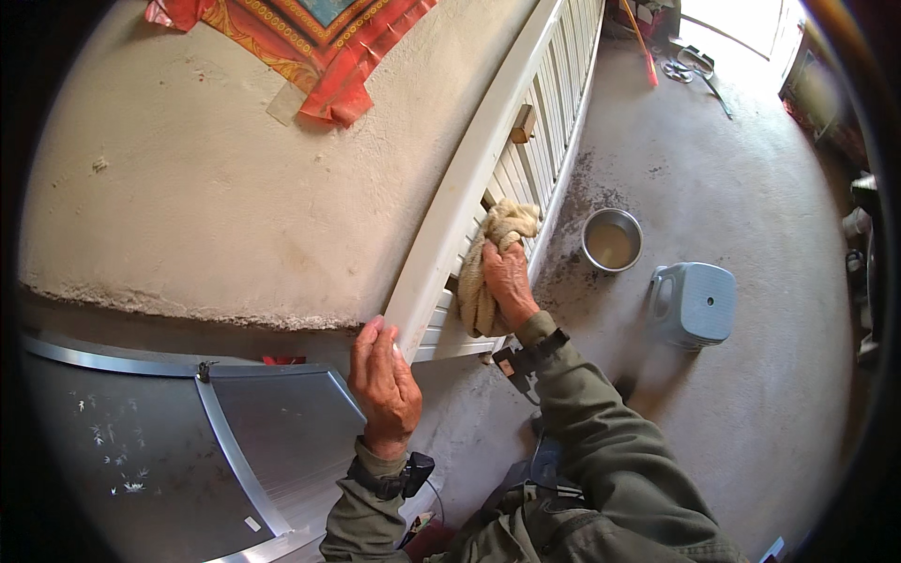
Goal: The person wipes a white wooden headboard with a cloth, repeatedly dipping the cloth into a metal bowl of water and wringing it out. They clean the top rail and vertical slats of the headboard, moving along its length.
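My right hand [508, 281] presses a crumpled beige cloth [488, 267] against the slats of a white slatted railing [526, 141] that runs along the wall. My left hand [383, 385] grips the near end of the railing's top rail, fingers wrapped over its edge. Both forearms wear olive sleeves and come in from the lower edge. A band sits on each wrist.
A metal bowl [612, 241] of cloudy water stands on the concrete floor beside the railing. A pale blue plastic stool [694, 302] sits to its right. A red patterned cloth [310, 38] hangs on the plaster wall. A metal-framed door [188, 441] lies lower left.
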Action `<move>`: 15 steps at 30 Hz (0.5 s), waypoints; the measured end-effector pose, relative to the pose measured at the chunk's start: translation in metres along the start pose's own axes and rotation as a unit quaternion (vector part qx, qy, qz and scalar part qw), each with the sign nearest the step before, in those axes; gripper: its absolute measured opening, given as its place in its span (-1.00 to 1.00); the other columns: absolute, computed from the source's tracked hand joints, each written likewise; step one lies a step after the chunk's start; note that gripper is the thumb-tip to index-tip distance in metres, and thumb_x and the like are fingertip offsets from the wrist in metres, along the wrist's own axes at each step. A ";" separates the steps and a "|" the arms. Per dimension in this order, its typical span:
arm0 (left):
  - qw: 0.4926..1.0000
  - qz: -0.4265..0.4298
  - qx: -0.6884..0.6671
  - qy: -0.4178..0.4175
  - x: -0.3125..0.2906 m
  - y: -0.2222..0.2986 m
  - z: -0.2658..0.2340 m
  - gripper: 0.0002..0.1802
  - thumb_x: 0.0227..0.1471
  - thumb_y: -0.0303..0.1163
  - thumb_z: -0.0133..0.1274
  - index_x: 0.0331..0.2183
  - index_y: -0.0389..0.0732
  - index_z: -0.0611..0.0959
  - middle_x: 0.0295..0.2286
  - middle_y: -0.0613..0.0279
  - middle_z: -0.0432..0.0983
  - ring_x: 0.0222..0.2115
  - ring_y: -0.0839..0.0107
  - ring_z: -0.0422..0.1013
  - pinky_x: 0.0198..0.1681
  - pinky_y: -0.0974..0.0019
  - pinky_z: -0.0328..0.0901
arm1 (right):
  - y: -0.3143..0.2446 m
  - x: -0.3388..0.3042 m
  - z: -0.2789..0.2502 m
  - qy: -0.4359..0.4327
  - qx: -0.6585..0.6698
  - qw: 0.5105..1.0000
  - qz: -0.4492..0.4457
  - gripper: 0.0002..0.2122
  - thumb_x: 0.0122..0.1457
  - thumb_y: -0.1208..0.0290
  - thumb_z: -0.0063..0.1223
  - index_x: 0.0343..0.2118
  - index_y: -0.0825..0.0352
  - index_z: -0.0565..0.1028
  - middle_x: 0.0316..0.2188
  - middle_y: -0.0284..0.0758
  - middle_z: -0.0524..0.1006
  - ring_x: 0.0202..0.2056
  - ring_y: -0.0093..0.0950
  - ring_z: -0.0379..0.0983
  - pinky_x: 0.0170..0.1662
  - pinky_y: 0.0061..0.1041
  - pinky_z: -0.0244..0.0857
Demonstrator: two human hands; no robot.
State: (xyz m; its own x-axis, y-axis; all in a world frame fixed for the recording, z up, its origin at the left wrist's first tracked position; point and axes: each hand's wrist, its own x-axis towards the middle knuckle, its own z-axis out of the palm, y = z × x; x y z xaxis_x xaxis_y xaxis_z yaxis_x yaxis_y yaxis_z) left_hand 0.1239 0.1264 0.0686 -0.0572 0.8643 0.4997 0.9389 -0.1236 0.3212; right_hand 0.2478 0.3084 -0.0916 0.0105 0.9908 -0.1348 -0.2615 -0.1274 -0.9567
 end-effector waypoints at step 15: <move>1.000 -0.006 -0.009 0.003 0.000 0.004 0.000 -0.68 0.26 -0.62 -0.10 0.00 -0.45 0.60 0.06 -0.23 0.51 0.08 -0.13 0.47 0.19 -0.03 0.34 | -0.047 0.015 -0.003 -0.043 -0.017 0.991 -0.122 -0.76 0.34 0.40 0.07 -0.12 0.50 0.57 -0.31 -0.01 0.65 -0.29 -0.20 0.60 -0.16 -0.27 0.46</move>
State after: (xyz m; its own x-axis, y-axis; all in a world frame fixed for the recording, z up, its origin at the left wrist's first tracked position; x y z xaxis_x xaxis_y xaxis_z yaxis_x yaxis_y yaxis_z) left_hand 0.1277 0.1261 0.0698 -0.0703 0.8631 0.5002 0.9318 -0.1222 0.3418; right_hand 0.2632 0.3288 -0.0492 -0.0136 0.9924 0.1225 -0.2290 0.1161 -0.9665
